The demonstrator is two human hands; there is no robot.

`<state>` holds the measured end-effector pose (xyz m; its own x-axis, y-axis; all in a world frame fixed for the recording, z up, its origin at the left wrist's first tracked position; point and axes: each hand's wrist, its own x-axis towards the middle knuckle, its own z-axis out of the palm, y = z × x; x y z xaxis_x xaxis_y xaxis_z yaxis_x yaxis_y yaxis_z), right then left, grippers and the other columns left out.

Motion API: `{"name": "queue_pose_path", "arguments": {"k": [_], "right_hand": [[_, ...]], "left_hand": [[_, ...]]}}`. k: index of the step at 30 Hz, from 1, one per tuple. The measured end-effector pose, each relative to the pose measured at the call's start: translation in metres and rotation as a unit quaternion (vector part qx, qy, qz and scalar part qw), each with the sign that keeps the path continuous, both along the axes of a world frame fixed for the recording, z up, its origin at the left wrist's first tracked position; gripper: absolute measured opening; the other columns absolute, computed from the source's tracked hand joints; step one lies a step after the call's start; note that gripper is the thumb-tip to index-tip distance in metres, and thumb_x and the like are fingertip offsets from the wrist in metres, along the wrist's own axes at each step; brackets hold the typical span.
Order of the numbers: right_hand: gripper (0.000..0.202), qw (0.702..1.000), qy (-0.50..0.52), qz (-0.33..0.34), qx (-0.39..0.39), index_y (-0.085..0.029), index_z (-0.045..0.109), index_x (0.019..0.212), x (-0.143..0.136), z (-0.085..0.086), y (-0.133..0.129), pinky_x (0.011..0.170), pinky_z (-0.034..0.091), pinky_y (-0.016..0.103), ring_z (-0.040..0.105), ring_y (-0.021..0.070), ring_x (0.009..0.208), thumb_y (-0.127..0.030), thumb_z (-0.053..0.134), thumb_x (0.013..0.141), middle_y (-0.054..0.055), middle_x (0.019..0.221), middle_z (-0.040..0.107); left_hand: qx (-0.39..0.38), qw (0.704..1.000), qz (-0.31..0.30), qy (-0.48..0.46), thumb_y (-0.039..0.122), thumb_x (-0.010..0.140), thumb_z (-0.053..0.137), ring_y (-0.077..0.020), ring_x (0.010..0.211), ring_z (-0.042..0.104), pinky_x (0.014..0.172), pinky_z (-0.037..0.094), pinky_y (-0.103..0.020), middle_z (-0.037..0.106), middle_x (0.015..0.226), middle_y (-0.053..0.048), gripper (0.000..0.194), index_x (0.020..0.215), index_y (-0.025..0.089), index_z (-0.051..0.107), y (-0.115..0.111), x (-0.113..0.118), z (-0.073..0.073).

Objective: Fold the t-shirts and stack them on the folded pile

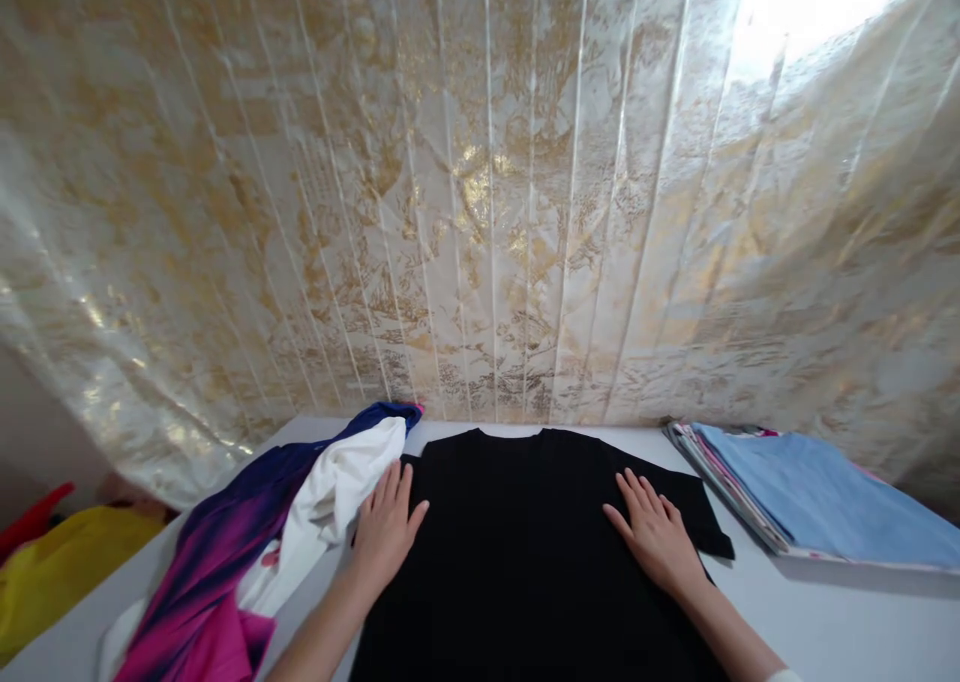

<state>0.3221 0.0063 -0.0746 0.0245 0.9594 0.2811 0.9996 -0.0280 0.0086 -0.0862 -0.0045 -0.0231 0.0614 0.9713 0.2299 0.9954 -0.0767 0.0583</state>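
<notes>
1. The black shirt [525, 552] is lying spread on the white table [840, 627], between the loose clothes and the stack, its neckline pointing toward the shiny curtain [480, 192].
2. The left hand [385, 527] is resting at the shirt's left edge, fingers stretched out and gripping nothing (the white garment [367, 462] is bunching just beside it).
3. The right hand [654, 537] is lying palm-down near the right sleeve, fingers loosely fanned, also grasping nothing.
4. As I'm judging it, the spreading is looking nearly done; the shirt's body is showing no fold yet.
5. Rightward, a neat stack [832, 502] is sitting finished; leftward, the purple-pink garment [217, 552] is lying rumpled, seemingly unsorted.
</notes>
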Motion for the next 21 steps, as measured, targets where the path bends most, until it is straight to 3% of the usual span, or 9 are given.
{"name": "queue_pose_path", "arguments": {"k": [4, 8, 10, 11, 14, 15, 18, 19, 21], "right_hand": [[0.062, 0.998, 0.057, -0.009, 0.013, -0.010, 0.046, 0.138, -0.004, 0.003, 0.003, 0.108, 0.029, 0.049, 0.029, 0.0318, 0.139, -0.047, 0.038, 0.088, 0.015, 0.148, 0.039], [0.054, 0.974, 0.226, 0.009, 0.018, -0.012, 0.051, 0.130, -0.048, 0.028, -0.004, 0.105, 0.033, 0.050, 0.035, 0.0336, 0.135, -0.038, 0.044, 0.083, 0.017, 0.141, 0.048], [0.056, 0.930, 0.352, 0.103, -0.010, -0.017, 0.046, 0.134, -0.087, 0.044, -0.013, 0.101, 0.039, 0.045, 0.049, 0.0286, 0.125, -0.039, 0.047, 0.082, 0.013, 0.137, 0.051], [0.059, 0.891, 0.429, 0.137, -0.059, -0.019, 0.040, 0.138, -0.108, 0.051, -0.017, 0.093, 0.046, 0.040, 0.058, 0.0252, 0.112, -0.042, 0.046, 0.084, 0.013, 0.136, 0.052], [0.068, 0.791, 0.558, 0.133, -0.212, -0.018, 0.036, 0.140, -0.159, 0.070, -0.025, 0.066, 0.053, 0.034, 0.067, 0.0222, 0.085, -0.045, 0.050, 0.080, 0.013, 0.123, 0.059], [0.068, 0.779, 0.569, 0.129, -0.231, -0.017, 0.041, 0.138, -0.169, 0.074, -0.026, 0.065, 0.053, 0.033, 0.067, 0.0225, 0.085, -0.038, 0.055, 0.075, 0.012, 0.118, 0.062], [0.062, 0.781, 0.570, 0.137, -0.215, -0.016, 0.058, 0.121, -0.177, 0.083, -0.024, 0.084, 0.049, 0.032, 0.062, 0.0242, 0.102, -0.016, 0.058, 0.059, 0.008, 0.110, 0.066], [0.060, 0.784, 0.569, 0.140, -0.204, -0.015, 0.061, 0.117, -0.174, 0.087, -0.024, 0.088, 0.046, 0.032, 0.060, 0.0240, 0.106, -0.013, 0.055, 0.057, 0.008, 0.110, 0.067], [0.060, 0.773, 0.582, 0.149, -0.202, -0.015, 0.063, 0.115, -0.169, 0.102, -0.027, 0.088, 0.046, 0.032, 0.062, 0.0231, 0.101, -0.014, 0.051, 0.057, 0.006, 0.105, 0.069]], "left_hand": [[0.004, 0.998, 0.052, -0.033, 0.032, 0.091, 0.045, -0.0379, 0.128, 0.041, 0.102, 0.032, -0.050, 0.048, 0.136, -0.026, 0.046, 0.125, 0.002, 0.052, -0.016, -0.023, 0.009], [-0.025, 0.994, 0.041, -0.094, 0.017, 0.087, 0.042, -0.0304, 0.100, 0.062, 0.088, 0.044, -0.040, 0.065, 0.104, -0.017, 0.025, 0.101, 0.011, 0.061, -0.020, -0.010, 0.016], [-0.041, 0.990, 0.013, -0.137, 0.013, 0.085, 0.041, -0.0255, 0.093, 0.065, 0.082, 0.047, -0.034, 0.067, 0.099, -0.012, 0.024, 0.099, 0.016, 0.061, -0.024, 0.014, 0.015], [-0.045, 0.986, -0.009, -0.158, 0.014, 0.086, 0.041, -0.0234, 0.094, 0.065, 0.082, 0.047, -0.031, 0.067, 0.101, -0.010, 0.024, 0.100, 0.019, 0.060, -0.029, 0.030, 0.014], [-0.046, 0.971, -0.100, -0.212, 0.015, 0.086, 0.043, -0.0191, 0.098, 0.064, 0.083, 0.047, -0.025, 0.067, 0.106, -0.006, 0.026, 0.106, 0.023, 0.059, -0.052, 0.082, 0.008], [-0.047, 0.961, -0.145, -0.231, 0.015, 0.083, 0.047, -0.0197, 0.099, 0.063, 0.084, 0.047, -0.024, 0.067, 0.106, -0.005, 0.027, 0.106, 0.023, 0.059, -0.061, 0.096, 0.007], [-0.032, 0.876, -0.310, -0.368, 0.014, 0.078, 0.050, -0.0212, 0.091, 0.063, 0.080, 0.048, -0.027, 0.067, 0.096, -0.006, 0.022, 0.094, 0.021, 0.063, -0.078, 0.112, 0.011], [-0.021, 0.849, -0.326, -0.415, 0.014, 0.080, 0.047, -0.0201, 0.086, 0.063, 0.078, 0.049, -0.027, 0.067, 0.093, -0.005, 0.020, 0.091, 0.021, 0.063, -0.079, 0.109, 0.013], [0.019, 0.821, -0.278, -0.498, 0.013, 0.082, 0.042, -0.0177, 0.079, 0.063, 0.074, 0.049, -0.027, 0.066, 0.092, -0.004, 0.024, 0.091, 0.022, 0.063, -0.072, 0.091, 0.018]]}}
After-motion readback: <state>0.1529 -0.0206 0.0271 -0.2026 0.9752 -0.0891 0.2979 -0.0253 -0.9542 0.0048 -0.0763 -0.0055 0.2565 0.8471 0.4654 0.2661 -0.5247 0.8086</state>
